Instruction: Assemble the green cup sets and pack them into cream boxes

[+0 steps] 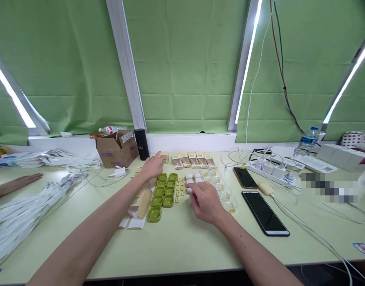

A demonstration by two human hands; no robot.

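My left hand (152, 167) reaches to the back of the table, its fingers closed at a small tan box (165, 158) with a pale label; its thumb side is partly hidden. My right hand (204, 200) is bent in a pinch at a small white block (189, 190), beside more white blocks (189, 176). Between the hands stand two columns of green square trays (154, 214) and rows of small yellow pieces (177, 194). Clear plastic cups (230, 204) with yellow centres lie right of my right hand. Opened tan boxes (144, 202) lie below my left forearm.
Several open boxes (194, 160) line the back. A cardboard carton (117, 149) and black bottle (141, 144) stand back left. Two phones (265, 212), a power strip (272, 172) and cables lie right. White strips (36, 214) and another person's hand (21, 182) are left.
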